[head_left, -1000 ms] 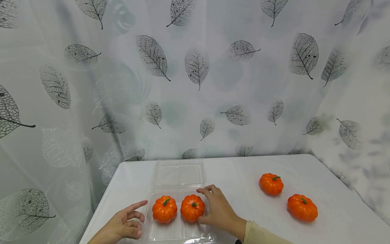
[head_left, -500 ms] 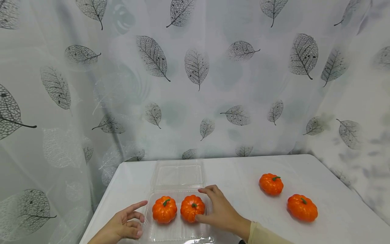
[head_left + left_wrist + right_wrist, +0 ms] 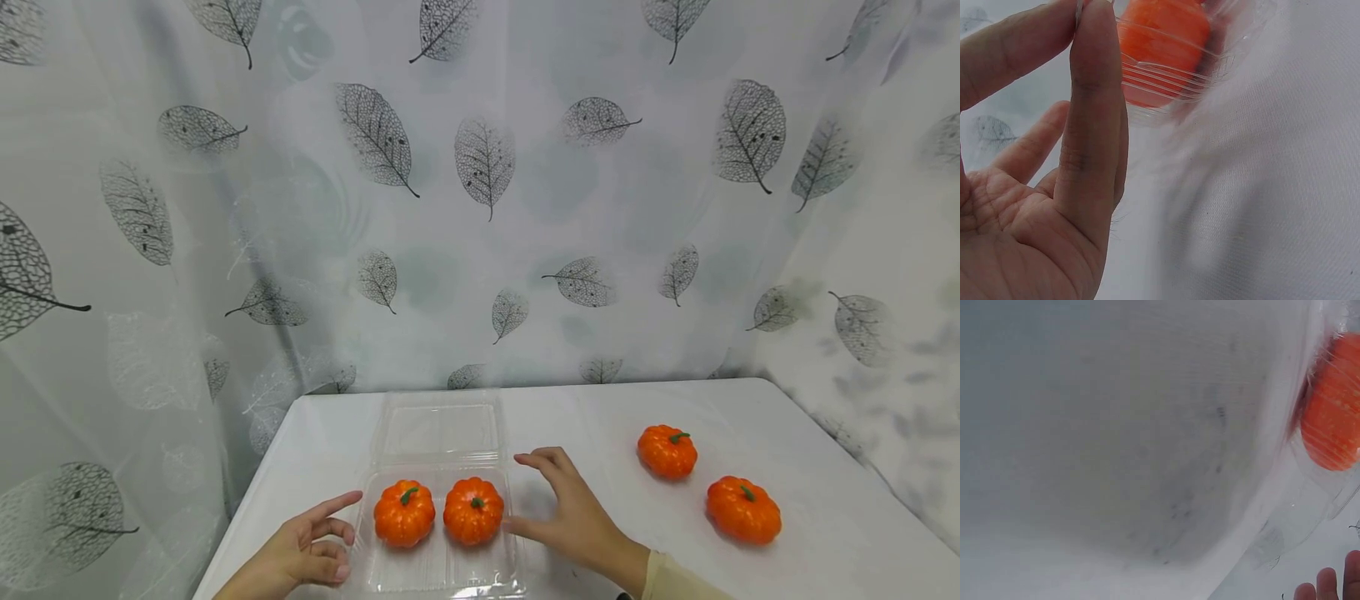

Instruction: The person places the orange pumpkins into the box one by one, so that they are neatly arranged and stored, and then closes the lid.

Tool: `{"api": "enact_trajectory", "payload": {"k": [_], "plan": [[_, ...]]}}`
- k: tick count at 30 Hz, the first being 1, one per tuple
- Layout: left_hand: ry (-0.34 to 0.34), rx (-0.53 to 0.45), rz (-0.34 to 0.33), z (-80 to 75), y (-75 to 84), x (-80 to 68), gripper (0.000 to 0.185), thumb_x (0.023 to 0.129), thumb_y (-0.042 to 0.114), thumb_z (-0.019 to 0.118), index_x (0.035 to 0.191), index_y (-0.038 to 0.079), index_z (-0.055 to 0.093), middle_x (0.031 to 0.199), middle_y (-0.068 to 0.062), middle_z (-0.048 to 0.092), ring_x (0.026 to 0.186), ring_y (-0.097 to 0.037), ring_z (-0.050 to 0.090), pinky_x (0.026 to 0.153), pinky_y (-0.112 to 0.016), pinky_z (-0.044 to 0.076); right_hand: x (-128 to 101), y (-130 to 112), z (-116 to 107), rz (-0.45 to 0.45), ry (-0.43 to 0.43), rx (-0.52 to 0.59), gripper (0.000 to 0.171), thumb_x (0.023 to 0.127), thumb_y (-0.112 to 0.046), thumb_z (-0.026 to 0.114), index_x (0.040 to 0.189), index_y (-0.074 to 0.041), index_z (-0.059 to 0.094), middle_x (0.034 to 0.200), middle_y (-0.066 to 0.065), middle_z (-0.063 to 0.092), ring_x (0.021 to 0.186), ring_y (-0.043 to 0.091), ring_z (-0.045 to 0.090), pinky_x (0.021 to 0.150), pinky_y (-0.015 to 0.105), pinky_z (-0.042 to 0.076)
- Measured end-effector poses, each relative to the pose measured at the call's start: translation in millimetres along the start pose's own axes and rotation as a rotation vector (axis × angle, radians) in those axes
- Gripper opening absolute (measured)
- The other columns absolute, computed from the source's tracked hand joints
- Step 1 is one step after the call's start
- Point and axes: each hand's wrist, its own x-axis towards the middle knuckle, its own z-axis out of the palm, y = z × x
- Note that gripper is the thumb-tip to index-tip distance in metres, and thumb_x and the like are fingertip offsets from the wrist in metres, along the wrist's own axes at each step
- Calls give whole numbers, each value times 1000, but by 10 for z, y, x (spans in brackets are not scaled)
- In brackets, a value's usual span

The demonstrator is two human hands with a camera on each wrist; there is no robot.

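A clear plastic clamshell container (image 3: 392,573) lies with its lid (image 3: 441,427) folded back. Inside sit two orange toy pumpkins, the left pumpkin (image 3: 403,515) and the right pumpkin (image 3: 473,512), side by side. My left hand (image 3: 303,552) is at the container's left edge, index finger extended and the others bent; whether the fingertips touch the plastic cannot be told. My right hand (image 3: 573,521) stands off the container's right side, thumb and fingers spread with nothing between them. A few fingertips (image 3: 1325,587) show in the right wrist view.
Two more orange pumpkins, the farther pumpkin (image 3: 667,452) and the nearer pumpkin (image 3: 743,510), lie on the right of the white table (image 3: 592,417). A leaf-patterned curtain (image 3: 480,250) hangs behind the table.
My right hand has let go of the right pumpkin and moved right, out of the container. The pumpkins and my left hand have stayed in place.
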Motion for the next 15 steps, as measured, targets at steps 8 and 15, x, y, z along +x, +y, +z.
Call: {"api": "enact_trajectory", "payload": {"k": [8,15], "plan": [[-25,12,17,-18,-6,-9,78,83,-6,58,146,7,14,106,-12,49,77,-16,57,73,-27,49,-131,148,-164,-48,116,-50,74,61,-56,77,127,-41,45,122,-14,38,112,12,42,89,43,41],[21,34,-12,-5,9,-8,76,84,0,60,146,7,16,105,-13,50,74,-17,54,74,-30,49,-270,299,-422,1,193,-137,78,60,-62,74,128,-38,45,123,-11,36,113,12,38,88,48,41]]}}
